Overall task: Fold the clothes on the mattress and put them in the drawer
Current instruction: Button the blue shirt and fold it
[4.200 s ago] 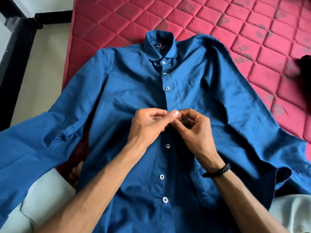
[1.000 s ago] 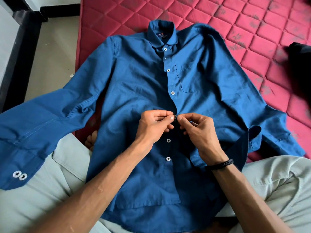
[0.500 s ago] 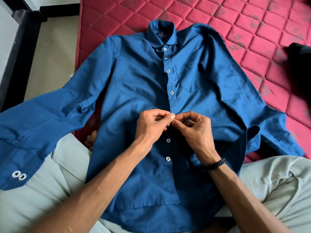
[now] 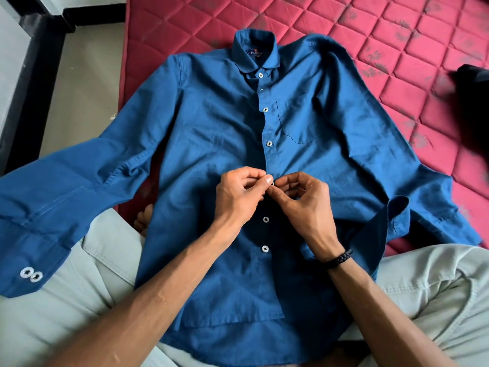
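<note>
Here, blue shirt face-up on red mattress, collar buttoned, both hands' fingers pinching its placket.

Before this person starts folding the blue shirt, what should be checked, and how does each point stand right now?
1. Shirt lies front up on the mattress: ok.
2. Collar lies flat at the top: ok.
3. Middle button fastened: not ok; left hand and right hand pinch the placket there.
4. Lower buttons done up: cannot tell.
5. Sleeves spread out: not ok; the left cuff drapes over a knee, off the mattress.
6. Drawer ready: cannot tell; not in view.
</note>
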The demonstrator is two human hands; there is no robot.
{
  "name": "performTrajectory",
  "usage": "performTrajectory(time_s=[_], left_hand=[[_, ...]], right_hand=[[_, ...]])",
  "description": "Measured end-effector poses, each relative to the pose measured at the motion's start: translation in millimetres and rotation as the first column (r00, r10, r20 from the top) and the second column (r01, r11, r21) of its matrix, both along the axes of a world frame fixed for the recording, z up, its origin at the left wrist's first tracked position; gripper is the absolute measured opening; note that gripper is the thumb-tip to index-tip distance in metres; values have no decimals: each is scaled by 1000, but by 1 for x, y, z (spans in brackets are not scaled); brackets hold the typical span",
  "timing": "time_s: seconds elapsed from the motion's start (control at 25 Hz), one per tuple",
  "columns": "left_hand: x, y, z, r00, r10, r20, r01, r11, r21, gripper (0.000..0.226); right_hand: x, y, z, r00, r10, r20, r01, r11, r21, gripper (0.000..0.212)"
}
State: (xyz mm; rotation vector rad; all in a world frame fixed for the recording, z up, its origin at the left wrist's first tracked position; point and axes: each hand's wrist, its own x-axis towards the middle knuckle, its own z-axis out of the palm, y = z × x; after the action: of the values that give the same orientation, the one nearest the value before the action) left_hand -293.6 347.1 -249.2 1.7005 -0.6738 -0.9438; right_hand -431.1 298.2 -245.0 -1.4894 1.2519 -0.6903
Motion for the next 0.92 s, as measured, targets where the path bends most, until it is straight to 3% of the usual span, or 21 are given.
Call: performTrajectory(time_s=[0.36,0.48,0.56,0.64,0.76,0.84,0.92], left_hand=[[4,0,-1,983,-89,163,97,994,-42,19],[5,-4,4,979,-118,167,138,984,-113,18],[5,-4,6,959,-126,255,164,978,-133,17],[4,-3,7,927,-116,357,161,982,-100,15],[4,6,11,858,-89,507,148,986,-78,6],[3,20,10,752,-186,632,250,968,-13,3],[-6,40,4,688,-298,662,340,938,68,11]], right_hand=[[-3,-5,7,1000,16,25,-19,993,119,15],[-10,-17,10,965,27,260,-117,934,337,11],[-11,-20,14,939,13,343,-166,893,419,10],[-11,-20,19,975,23,221,-101,932,348,14],[-21,-11,38,990,87,-108,-86,996,18,14],[-31,9,48,954,153,-256,-184,977,-103,27],[-40,36,44,852,159,-499,-267,951,-153,43]])
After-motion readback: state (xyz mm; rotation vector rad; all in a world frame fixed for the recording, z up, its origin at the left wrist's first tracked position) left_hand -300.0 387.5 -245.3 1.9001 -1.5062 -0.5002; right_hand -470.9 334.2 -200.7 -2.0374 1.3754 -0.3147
